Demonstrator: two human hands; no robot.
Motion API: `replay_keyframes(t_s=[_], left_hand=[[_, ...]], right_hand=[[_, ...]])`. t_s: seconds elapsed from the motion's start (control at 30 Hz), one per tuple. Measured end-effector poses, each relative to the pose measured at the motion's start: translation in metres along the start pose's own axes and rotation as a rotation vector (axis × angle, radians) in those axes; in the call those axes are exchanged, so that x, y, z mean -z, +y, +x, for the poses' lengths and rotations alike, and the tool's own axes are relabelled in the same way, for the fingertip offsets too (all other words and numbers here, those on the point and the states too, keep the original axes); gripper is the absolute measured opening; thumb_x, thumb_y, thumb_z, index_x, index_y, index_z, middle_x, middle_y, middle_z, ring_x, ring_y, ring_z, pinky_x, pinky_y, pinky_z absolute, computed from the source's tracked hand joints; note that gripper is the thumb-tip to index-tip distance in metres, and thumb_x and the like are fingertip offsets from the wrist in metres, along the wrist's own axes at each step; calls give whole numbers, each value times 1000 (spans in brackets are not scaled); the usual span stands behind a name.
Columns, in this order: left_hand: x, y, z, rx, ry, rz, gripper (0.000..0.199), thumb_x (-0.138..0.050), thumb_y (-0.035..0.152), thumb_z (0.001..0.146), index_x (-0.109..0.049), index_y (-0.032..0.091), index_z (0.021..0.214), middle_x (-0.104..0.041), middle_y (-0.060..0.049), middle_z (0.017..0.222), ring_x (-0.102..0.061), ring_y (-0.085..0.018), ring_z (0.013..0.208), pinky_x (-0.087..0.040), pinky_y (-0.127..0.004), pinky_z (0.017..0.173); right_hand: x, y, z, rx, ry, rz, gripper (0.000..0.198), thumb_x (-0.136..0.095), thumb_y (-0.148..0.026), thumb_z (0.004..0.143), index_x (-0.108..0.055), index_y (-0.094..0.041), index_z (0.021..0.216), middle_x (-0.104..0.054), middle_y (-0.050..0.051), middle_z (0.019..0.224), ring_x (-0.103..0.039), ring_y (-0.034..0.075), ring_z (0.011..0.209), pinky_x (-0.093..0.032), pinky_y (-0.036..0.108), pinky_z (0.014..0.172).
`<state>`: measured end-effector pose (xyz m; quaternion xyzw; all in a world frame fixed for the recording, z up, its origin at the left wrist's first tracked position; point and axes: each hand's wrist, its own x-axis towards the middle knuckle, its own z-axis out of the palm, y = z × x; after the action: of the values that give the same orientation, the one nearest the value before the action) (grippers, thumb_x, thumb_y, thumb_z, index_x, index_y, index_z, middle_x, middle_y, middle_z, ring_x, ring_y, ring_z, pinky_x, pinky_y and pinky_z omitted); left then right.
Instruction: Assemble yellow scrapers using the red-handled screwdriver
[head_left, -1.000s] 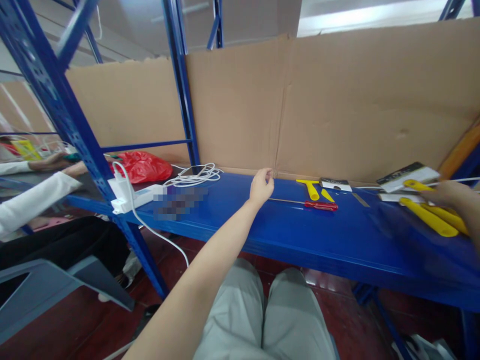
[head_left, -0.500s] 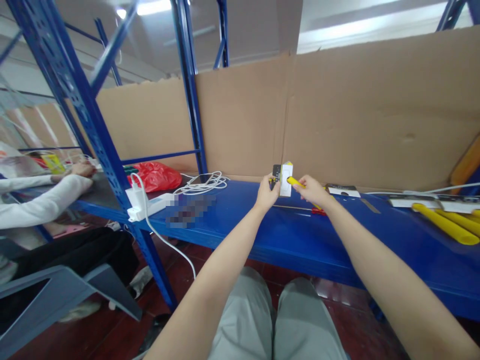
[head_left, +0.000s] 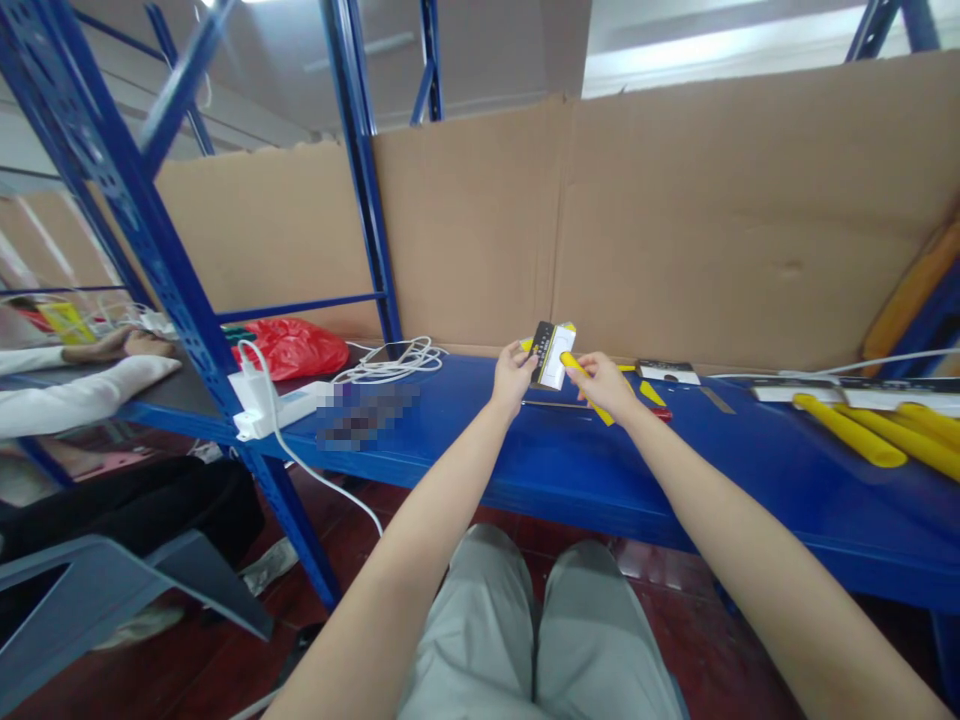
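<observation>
My left hand (head_left: 513,376) is closed on the edge of a small black-and-white card piece (head_left: 556,360), held upright just above the blue shelf top. A bit of yellow shows beside its fingers and at the card's top corner. My right hand (head_left: 606,384) pinches a yellow strip (head_left: 602,412); its rounded upper end lies against the card's white face, and its tail hangs below the fingers. Under the hands lies a tool with a thin shaft and a red handle (head_left: 661,412), partly covered by my right wrist.
Another black-and-white card piece (head_left: 667,372) and yellow scraps lie behind my right wrist. Several yellow tubes (head_left: 851,432) rest at right. A white power strip (head_left: 296,402), coiled cable (head_left: 409,362) and red plastic bag (head_left: 294,347) are at left. A co-worker's sleeve (head_left: 90,398) shows beyond the blue post.
The card has tilted clockwise in my left hand. The tail of the yellow strip now shows below my right hand. The whole view has shifted slightly.
</observation>
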<state>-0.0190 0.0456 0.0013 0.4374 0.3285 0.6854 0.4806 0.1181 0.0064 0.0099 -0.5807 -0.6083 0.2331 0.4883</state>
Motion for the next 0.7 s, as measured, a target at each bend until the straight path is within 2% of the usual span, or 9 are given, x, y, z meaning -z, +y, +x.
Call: replay_keyframes(t_s=[0.2,0.4,0.5,0.6,0.7], left_hand=[[0,0,2,37,-76,-54,18,-63,8,81,-60,12,98,-72,-10,95,-69,-17,74,-57,-37,75],[2,-3,1,123,-296,-20,9,-71,8,74,-69,11,82,-72,-6,76,-68,-19,74,-54,-34,76],[0,-2,-1,173,-383,-68,9,-69,9,75,-71,11,83,-72,-6,76,-68,-19,76,-53,-30,76],[-2,0,-2,220,-399,-137,13,-65,11,78,-72,11,89,-73,-7,81,-68,-19,77,-52,-29,77],[-3,3,-3,279,-342,-154,16,-61,6,78,-71,10,89,-72,-6,76,-67,-16,67,-52,-27,72]], right_hand=[[-4,-8,-7,-109,-9,150,50,-60,-23,86,-37,-14,130,-65,4,83,-51,8,43,-41,19,34],[-2,-4,-3,-107,28,191,69,-62,-21,84,-26,-12,143,-68,6,86,-51,9,43,-40,19,32],[-3,-2,-2,-88,13,193,73,-62,-20,83,-23,-15,145,-69,4,83,-52,9,43,-41,19,32],[-5,-1,-5,-53,-49,213,77,-63,-18,81,-21,-18,146,-68,2,78,-55,11,44,-42,19,33],[-6,-1,-8,-27,-96,261,80,-65,-18,80,-19,-23,145,-67,0,77,-58,12,46,-46,21,37]])
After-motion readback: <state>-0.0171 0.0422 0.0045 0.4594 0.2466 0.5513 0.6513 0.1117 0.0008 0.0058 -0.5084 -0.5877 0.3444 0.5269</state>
